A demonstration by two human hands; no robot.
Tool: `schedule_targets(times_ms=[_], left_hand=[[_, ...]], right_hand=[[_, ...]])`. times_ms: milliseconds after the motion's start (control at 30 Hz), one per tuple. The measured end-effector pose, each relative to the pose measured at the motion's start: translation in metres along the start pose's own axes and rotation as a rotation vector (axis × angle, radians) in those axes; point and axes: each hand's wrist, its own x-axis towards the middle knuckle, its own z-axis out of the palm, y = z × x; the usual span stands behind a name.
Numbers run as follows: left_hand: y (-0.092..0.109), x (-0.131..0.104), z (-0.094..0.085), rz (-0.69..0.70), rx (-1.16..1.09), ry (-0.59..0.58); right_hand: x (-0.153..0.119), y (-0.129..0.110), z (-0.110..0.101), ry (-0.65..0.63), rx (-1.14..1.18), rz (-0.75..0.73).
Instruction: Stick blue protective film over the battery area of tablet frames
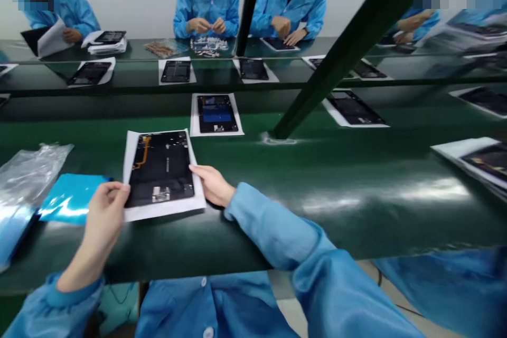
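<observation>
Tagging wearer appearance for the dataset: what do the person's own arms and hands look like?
Left hand and right hand: ungloved, no rings or watch visible. Both arms wear long, loose, slightly shiny light-blue fabric sleeves, creased, with gathered blue cuffs. No markings or cables show on them.

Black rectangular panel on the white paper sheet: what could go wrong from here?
The black rectangular panel might slip on the white paper sheet, since the left hand and right hand hold only the sides. The exposed thin orange strip could get snagged. The left hand might brush the shiny blue plastic packet close beside it.
</observation>
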Motion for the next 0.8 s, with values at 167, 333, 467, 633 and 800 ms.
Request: schedule_targets(times_ms=[167, 333, 467, 633, 800], left_hand=[[0.002, -0.059, 0.000, -0.005, 0.109, -0.185], [-0.027, -0.014, -0.052, -0.098, 0.389, -0.023], [-0.052, 0.028, -0.084, -0.162, 0.419, -0.155], [-0.065, 0.050, -0.097, -0.172, 0.306, -0.380], [-0.052, 0.044, -0.113, -0.129, 0.261, -0.334]], right_hand=[[-0.062, 0.007, -0.039, -0.087, 0.142, 0.176], [-0.069, 0.028, -0.073, -0.019, 0.052, 0.332], [-0.068, 0.032, -0.082, -0.030, -0.245, 0.271], [-0.073, 0.030, -0.098, 0.049, -0.705, 0.112], [-0.094, 0.012, -0.078, 0.261, -0.844, -0.113]])
